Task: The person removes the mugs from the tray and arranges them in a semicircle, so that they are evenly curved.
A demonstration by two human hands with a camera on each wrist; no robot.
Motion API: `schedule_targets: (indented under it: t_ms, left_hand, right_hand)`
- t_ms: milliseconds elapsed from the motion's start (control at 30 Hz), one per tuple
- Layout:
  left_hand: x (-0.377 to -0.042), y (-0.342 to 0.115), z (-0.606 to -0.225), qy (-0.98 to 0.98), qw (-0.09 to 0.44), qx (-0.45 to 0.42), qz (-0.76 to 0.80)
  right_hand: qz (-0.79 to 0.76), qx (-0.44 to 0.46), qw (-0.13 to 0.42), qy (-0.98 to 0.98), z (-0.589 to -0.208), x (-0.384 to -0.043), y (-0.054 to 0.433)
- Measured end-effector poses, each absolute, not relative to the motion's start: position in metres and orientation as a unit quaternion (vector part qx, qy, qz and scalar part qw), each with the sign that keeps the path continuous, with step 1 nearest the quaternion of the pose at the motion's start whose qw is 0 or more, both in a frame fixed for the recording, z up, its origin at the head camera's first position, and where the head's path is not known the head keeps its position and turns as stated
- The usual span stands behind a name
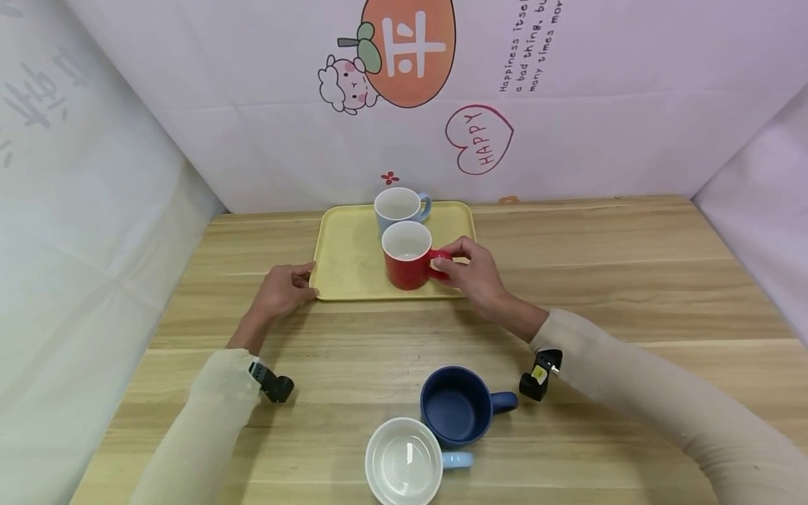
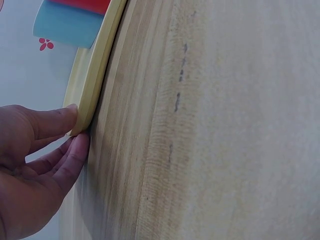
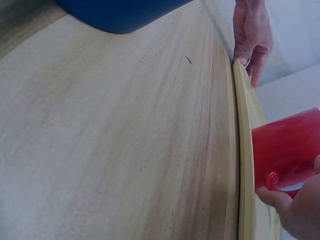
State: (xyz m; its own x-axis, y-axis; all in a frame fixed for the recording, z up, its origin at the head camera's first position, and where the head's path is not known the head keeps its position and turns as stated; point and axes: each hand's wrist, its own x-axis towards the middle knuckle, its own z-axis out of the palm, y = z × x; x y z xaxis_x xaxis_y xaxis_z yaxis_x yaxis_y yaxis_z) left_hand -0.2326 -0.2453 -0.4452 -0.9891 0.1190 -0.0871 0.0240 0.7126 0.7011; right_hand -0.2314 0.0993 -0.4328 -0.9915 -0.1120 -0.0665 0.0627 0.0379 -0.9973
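Note:
A yellow tray lies against the back wall, bearing a red mug and, behind it, a light blue mug. My left hand pinches the tray's near left corner between thumb and fingers, seen closely in the left wrist view. With thumb and fingers, my right hand grips the red mug's handle. Both mugs on the tray stand upright, their handles to the right; the red one partly hides the light blue one. In the right wrist view the red mug appears to rest on the tray.
Nearer me on the wooden table stand a dark blue mug and a white-lined mug with a light blue handle, close together, handles to the right. A printed cloth wall rises behind the tray, with white cloth at both sides.

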Motion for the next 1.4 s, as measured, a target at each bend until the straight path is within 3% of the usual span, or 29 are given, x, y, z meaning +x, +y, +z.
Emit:
schedule_targets:
  t_ms: [1400]
  left_hand:
    - [-0.2329,-0.2437,-0.4438,0.919,0.061,0.045,0.387]
  right_hand:
    - [-0.67,-0.036,0.028,0.741,-0.4339,-0.2312,0.1045]
